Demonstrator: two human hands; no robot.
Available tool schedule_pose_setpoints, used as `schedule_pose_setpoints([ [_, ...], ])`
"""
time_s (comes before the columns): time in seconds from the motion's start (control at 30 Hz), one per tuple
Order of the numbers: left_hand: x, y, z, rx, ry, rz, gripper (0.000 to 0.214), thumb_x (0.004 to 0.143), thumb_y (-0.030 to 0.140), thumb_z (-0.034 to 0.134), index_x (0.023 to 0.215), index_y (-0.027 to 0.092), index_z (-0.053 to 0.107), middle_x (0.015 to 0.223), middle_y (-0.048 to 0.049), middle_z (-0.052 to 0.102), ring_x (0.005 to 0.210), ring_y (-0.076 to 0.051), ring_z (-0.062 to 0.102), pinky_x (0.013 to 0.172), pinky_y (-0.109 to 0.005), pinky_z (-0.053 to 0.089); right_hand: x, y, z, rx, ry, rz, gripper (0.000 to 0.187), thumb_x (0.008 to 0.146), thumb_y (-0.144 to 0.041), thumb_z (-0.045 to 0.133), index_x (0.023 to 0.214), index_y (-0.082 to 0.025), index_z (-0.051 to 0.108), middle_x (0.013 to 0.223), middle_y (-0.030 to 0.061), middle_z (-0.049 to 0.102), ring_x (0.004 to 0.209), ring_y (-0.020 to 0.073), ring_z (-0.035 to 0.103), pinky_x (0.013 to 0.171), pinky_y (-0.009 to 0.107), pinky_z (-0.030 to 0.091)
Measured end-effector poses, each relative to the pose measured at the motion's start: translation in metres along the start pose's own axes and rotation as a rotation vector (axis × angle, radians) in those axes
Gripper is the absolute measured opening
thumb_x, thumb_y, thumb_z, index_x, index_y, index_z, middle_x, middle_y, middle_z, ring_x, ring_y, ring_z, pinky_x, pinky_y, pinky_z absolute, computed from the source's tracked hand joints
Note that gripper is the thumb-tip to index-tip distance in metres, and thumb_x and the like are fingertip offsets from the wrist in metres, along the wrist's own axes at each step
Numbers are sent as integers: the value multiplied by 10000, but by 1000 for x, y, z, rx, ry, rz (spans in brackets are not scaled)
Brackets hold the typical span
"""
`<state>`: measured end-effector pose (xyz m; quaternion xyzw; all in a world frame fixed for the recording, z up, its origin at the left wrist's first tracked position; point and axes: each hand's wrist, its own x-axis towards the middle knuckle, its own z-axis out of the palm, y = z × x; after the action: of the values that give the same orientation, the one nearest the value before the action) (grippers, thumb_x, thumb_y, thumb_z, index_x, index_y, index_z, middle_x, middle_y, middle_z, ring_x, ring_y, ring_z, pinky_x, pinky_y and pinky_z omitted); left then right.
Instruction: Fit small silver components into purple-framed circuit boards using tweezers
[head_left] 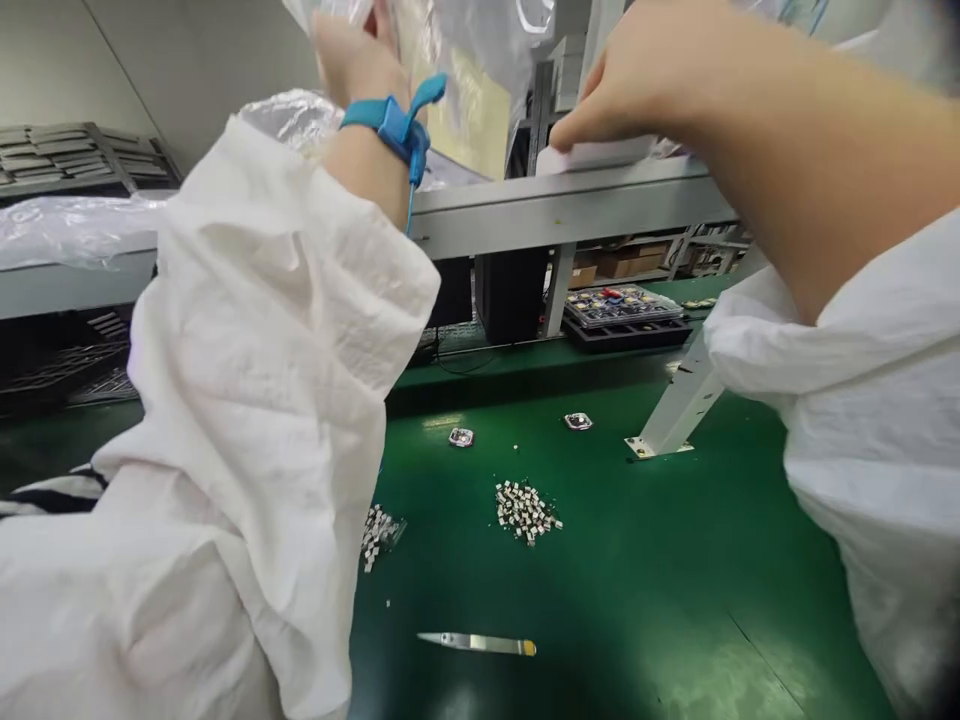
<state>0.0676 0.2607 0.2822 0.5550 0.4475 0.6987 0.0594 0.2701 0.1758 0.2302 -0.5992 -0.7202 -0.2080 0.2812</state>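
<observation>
Both my arms are raised to the grey shelf above the green bench. My left hand, with a blue wrist strap, is closed on a clear plastic bag held up near the top edge. My right hand pinches a flat white piece that rests on the shelf's edge; its fingers are pressed together on it. Below, on the green mat, lie a heap of small white parts, a second smaller heap beside my left sleeve, and steel tweezers.
Two small square parts lie further back on the mat. A black tray of components stands under the shelf at the right. A white shelf leg is bolted to the bench. Stacked grey trays sit far left.
</observation>
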Motion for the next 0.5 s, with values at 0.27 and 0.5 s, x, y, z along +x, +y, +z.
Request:
schedule_pose_setpoints([
  [0.27, -63, 23, 2, -204, -207, 9, 200, 890, 268, 327, 889, 179, 506, 908, 13, 616, 869, -95, 581, 766, -261, 517, -2, 3, -20, 82, -128, -12, 528, 651, -435, 707, 1015, -68, 602, 1039, 147, 583, 964, 378, 532, 792, 566, 430],
  [0.5, -89, 68, -14, 255, -749, 374, 123, 701, 11, 473, 728, 87, 567, 653, 40, 524, 861, -163, 572, 811, -411, 410, -9, -7, -45, 79, 418, -287, 1177, 560, 5, 756, 1386, -281, -31, 1433, 140, -24, 1271, 307, 228, 875, 433, 426],
])
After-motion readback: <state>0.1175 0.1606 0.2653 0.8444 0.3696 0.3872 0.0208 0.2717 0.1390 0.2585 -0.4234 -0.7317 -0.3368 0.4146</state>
